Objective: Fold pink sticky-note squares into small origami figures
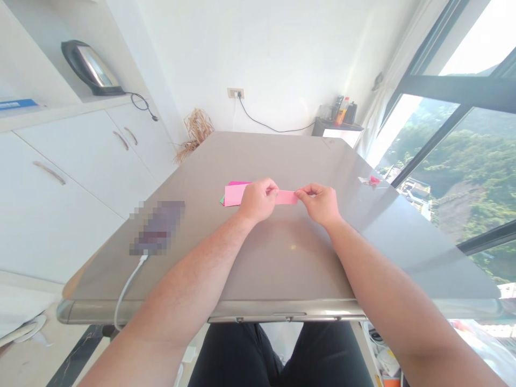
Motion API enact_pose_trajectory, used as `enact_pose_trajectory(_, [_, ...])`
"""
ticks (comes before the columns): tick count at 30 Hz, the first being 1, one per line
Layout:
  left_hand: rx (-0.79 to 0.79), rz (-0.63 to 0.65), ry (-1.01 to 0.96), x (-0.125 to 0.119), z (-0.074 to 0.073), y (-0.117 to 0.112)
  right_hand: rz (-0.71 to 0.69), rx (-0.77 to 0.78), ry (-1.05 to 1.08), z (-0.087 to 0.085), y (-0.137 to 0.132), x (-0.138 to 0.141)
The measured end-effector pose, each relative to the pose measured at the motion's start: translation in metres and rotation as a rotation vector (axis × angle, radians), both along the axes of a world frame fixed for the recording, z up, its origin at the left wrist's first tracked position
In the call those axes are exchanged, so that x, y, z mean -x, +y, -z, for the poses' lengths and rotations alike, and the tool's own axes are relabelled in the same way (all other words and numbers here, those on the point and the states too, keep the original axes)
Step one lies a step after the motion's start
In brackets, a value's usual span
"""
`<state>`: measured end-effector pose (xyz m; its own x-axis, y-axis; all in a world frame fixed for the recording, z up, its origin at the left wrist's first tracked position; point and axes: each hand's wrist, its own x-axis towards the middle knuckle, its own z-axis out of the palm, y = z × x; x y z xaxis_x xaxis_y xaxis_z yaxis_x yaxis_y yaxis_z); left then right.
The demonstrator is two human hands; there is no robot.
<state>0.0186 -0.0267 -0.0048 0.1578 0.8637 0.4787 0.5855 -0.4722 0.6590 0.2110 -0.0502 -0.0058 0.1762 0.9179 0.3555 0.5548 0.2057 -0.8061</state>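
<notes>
A folded strip of pink paper (pixel 287 197) lies across the middle of the grey table (pixel 282 258). My left hand (pixel 258 200) pinches its left part, fingers curled over it. My right hand (pixel 320 203) pinches its right end between thumb and fingertips. Just behind and left of my left hand sits a small stack of coloured paper sheets (pixel 233 192), pink on top with magenta and green edges showing.
A blurred-out flat device (pixel 157 228) with a white cable lies at the table's left. A small pink and red folded piece (pixel 373 180) sits near the right edge. White cabinets stand to the left, a window to the right.
</notes>
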Motion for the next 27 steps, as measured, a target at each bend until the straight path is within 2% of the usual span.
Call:
enact_pose_trajectory(4, [0.044, -0.041, -0.064, 0.005, 0.0, 0.005, 0.064, 0.027, 0.168, -0.003, 0.002, -0.009])
enact_pose_trajectory(7, [0.077, -0.008, -0.098, 0.005, 0.002, 0.006, -0.026, 0.005, 0.222, -0.003, -0.001, -0.007])
enact_pose_trajectory(10, [0.075, 0.051, -0.091, 0.003, 0.004, 0.003, -0.128, 0.036, 0.2, 0.0, -0.002, -0.002])
enact_pose_trajectory(19, [0.032, 0.214, 0.005, -0.003, 0.002, -0.005, -0.143, 0.067, 0.105, 0.003, -0.004, 0.006])
enact_pose_trajectory(27, [-0.019, 0.208, 0.125, -0.005, 0.0, -0.005, -0.19, 0.028, 0.076, 0.001, -0.009, 0.011])
